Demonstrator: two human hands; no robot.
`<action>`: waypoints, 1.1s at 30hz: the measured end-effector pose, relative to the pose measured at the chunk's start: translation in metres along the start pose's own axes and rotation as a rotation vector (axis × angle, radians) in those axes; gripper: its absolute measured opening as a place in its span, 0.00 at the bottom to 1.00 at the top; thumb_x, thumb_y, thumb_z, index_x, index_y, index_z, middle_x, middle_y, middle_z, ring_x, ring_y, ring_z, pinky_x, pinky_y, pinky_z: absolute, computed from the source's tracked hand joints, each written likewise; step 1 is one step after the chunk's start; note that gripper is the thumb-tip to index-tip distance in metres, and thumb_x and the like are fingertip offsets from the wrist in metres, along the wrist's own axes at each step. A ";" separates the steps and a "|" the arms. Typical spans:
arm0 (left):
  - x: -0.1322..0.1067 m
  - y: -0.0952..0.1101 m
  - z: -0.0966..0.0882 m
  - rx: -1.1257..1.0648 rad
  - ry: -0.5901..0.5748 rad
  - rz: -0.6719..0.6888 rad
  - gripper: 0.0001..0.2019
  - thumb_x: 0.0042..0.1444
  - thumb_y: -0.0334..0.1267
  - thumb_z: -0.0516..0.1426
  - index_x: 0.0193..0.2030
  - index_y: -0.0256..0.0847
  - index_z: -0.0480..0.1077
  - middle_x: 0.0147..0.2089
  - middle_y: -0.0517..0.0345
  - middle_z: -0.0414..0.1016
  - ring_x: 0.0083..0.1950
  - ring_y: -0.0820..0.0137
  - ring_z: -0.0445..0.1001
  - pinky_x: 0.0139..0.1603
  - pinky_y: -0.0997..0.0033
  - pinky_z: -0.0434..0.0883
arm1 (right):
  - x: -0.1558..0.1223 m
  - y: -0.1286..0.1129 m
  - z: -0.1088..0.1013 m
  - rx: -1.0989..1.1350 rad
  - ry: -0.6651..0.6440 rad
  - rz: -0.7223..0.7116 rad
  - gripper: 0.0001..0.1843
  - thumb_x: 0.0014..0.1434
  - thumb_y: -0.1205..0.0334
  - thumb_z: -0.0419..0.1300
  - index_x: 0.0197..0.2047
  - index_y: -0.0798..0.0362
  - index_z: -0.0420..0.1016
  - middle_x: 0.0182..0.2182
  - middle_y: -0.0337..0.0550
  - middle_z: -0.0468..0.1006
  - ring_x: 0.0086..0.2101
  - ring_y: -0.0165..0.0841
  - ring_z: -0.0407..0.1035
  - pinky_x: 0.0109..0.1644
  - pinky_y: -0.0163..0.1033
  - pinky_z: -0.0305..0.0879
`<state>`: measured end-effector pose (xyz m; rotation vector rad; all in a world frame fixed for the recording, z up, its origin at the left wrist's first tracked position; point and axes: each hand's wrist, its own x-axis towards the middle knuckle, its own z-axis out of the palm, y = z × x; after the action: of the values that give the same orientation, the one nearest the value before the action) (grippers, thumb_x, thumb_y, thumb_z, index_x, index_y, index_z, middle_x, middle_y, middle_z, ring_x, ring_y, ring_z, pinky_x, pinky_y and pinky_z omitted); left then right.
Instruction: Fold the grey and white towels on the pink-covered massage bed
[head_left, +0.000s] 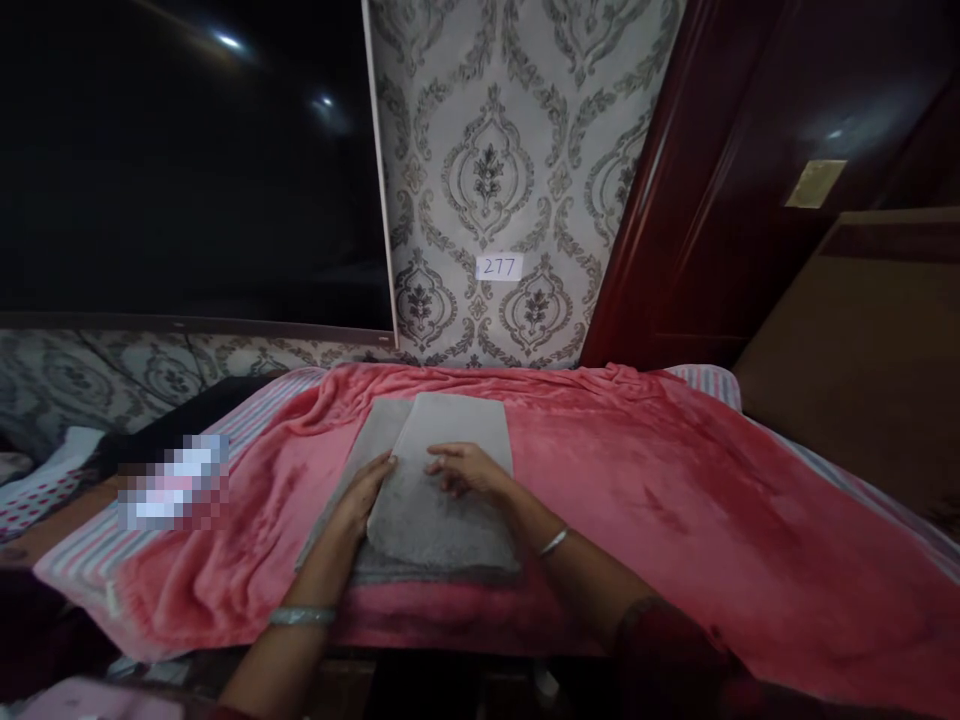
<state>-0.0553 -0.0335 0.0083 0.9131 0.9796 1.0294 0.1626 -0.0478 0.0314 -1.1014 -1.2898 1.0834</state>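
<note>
A grey folded cloth (pixel 450 430) lies on a red plush blanket (pixel 675 500) spread over a bed. My left hand (pixel 365 492) rests along the cloth's left edge, fingers stretched out and pressed against the fold. My right hand (pixel 466 470) lies flat on top of the cloth near its middle, fingers spread. Each wrist wears a bangle. A lower layer of the cloth shows to the left beneath the upper fold.
A striped sheet (pixel 90 550) shows under the blanket at the left. Patterned wallpaper with a label reading 277 (pixel 499 266) is behind. A dark screen (pixel 187 160) fills the upper left, and dark wooden furniture (pixel 750 200) stands at the right.
</note>
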 end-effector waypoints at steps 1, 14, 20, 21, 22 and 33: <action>0.000 0.002 0.000 0.076 -0.001 0.009 0.22 0.47 0.44 0.65 0.49 0.37 0.75 0.38 0.50 0.83 0.39 0.61 0.81 0.39 0.65 0.77 | 0.000 0.005 -0.012 0.018 -0.021 0.072 0.12 0.53 0.56 0.69 0.41 0.48 0.81 0.33 0.44 0.82 0.24 0.31 0.70 0.24 0.35 0.66; 0.057 0.028 0.024 1.034 0.339 0.133 0.06 0.52 0.38 0.61 0.33 0.37 0.73 0.46 0.42 0.81 0.55 0.55 0.76 0.52 0.65 0.70 | -0.025 0.072 -0.160 0.062 0.399 0.049 0.27 0.39 0.47 0.64 0.40 0.54 0.77 0.25 0.38 0.74 0.20 0.26 0.62 0.23 0.34 0.57; 0.040 0.042 0.002 1.219 0.426 0.106 0.08 0.57 0.37 0.55 0.39 0.38 0.75 0.50 0.42 0.80 0.57 0.56 0.75 0.54 0.66 0.68 | -0.020 0.087 -0.164 0.046 0.368 0.014 0.28 0.40 0.46 0.63 0.41 0.55 0.78 0.26 0.39 0.75 0.20 0.26 0.62 0.23 0.35 0.58; 0.037 0.044 -0.003 1.234 0.426 0.085 0.08 0.57 0.37 0.55 0.37 0.38 0.75 0.48 0.42 0.81 0.56 0.56 0.76 0.53 0.66 0.69 | -0.019 0.088 -0.164 0.050 0.368 0.010 0.28 0.40 0.46 0.63 0.41 0.55 0.78 0.26 0.39 0.75 0.20 0.26 0.62 0.23 0.35 0.58; 0.034 0.045 -0.007 1.245 0.422 0.067 0.07 0.56 0.37 0.56 0.36 0.38 0.75 0.47 0.42 0.81 0.54 0.56 0.77 0.52 0.66 0.70 | -0.019 0.088 -0.165 0.052 0.368 0.010 0.28 0.40 0.46 0.63 0.41 0.55 0.78 0.26 0.39 0.75 0.20 0.26 0.62 0.23 0.35 0.58; 0.005 0.040 -0.022 1.264 0.338 0.081 0.14 0.49 0.47 0.62 0.37 0.37 0.75 0.44 0.44 0.81 0.49 0.53 0.78 0.46 0.66 0.71 | -0.021 0.088 -0.166 0.023 0.359 0.008 0.28 0.41 0.44 0.64 0.41 0.56 0.78 0.27 0.40 0.75 0.22 0.26 0.62 0.24 0.35 0.58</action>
<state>-0.0851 -0.0152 0.0382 1.8281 1.9550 0.5445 0.3301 -0.0546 -0.0569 -1.2197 -0.9868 0.8561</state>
